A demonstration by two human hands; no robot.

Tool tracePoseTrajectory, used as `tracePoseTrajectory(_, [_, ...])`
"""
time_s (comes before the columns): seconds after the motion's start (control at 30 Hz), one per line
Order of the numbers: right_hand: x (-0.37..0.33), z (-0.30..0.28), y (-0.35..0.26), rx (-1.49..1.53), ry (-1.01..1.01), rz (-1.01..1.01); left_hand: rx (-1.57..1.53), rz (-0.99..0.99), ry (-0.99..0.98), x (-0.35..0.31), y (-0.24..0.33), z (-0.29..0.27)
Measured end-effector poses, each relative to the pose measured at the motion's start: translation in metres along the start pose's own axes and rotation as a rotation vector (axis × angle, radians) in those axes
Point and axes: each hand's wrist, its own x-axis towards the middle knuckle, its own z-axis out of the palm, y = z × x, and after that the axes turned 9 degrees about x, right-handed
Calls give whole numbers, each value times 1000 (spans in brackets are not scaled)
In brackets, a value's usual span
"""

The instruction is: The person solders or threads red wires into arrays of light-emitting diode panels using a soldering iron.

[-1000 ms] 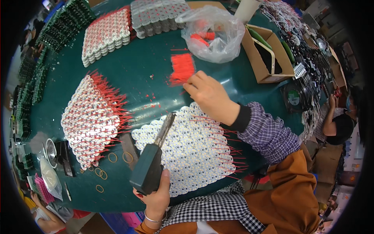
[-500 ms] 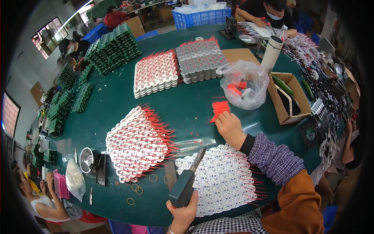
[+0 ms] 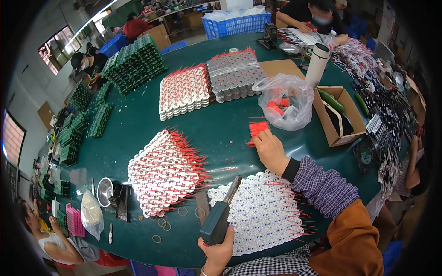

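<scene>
My left hand [image 3: 218, 254] is wrapped round a dark green hand tool [image 3: 215, 225] with a long, narrow metal nose, which points up and away over the table. Just right of the tool lies a white panel of joined round circuit boards [image 3: 264, 216], with red wires sticking out along its right side. Beyond this panel, my right hand [image 3: 272, 152] has its fingers closed at the near edge of a bundle of short red wires [image 3: 258, 127]; the fingertips are partly hidden. Left of the tool lies a second white panel [image 3: 161, 172], covered in rows of red wires.
Stacked wired panels [image 3: 184, 94] and grey wrapped panels [image 3: 235, 76] stand farther back. A clear plastic bag [image 3: 294, 112], a white bottle [image 3: 317, 65] and a cardboard box [image 3: 343, 138] stand at right. Rubber bands [image 3: 164, 224] and a metal bowl [image 3: 105, 191] lie left. Co-workers sit around.
The view has shifted slightly. My right hand stays at the red wires, where less of the bundle shows on top. My left hand and the tool have barely moved.
</scene>
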Motion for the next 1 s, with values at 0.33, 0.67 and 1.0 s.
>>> tracePoseTrajectory(0.33, [5,-14,-3,31,6,34,-71,-14,5,4,-3,4])
tracePoseTrajectory(0.67, [34,-76,-46,-277,-349,-205,-71,20,42,4,-7,0])
tracePoseTrajectory(1.0, [23,-53,-59,-514,-720,-312,-101,114,132,-3,-6,-4])
